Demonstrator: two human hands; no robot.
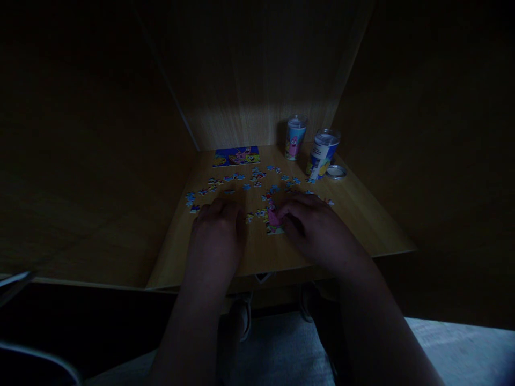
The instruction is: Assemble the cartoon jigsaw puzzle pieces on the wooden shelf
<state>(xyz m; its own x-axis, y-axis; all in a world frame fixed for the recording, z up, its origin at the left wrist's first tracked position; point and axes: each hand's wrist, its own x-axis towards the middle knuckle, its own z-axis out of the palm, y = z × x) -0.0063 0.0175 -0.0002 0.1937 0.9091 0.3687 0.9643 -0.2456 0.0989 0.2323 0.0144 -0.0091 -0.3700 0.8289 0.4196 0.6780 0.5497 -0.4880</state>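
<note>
The fingers of the right hand (316, 222) bend down with thumb and index finger close together at the right edge of a small joined patch of jigsaw (274, 215); they appear to touch it, but whether a piece is pinched between them I cannot tell in the dim light. The fingers of the left hand (217, 225) curl downward over the wooden tabletop (257, 254), their tips hidden behind the knuckles, so I cannot tell whether they hold anything. The patch, showing a pink figure, lies flat between the two hands, nearer the right one, with a loose yellowish piece (249, 217) just to its left. Beyond the hands, loose puzzle pieces (257, 174) spread across the table in a scattered band, mostly blue, and one dark blue piece (195, 209) lies near the left hand. Farther back, a colourful cartoon picture (236, 156) lies flat near the back panel (241, 120). Toward the back right stand two printed containers, one with a pink figure (295, 140), the other blue and yellow (322, 155), a round lid (336, 171) lying beside the latter. Below the table's front edge, a shoe (244, 319) shows.
</note>
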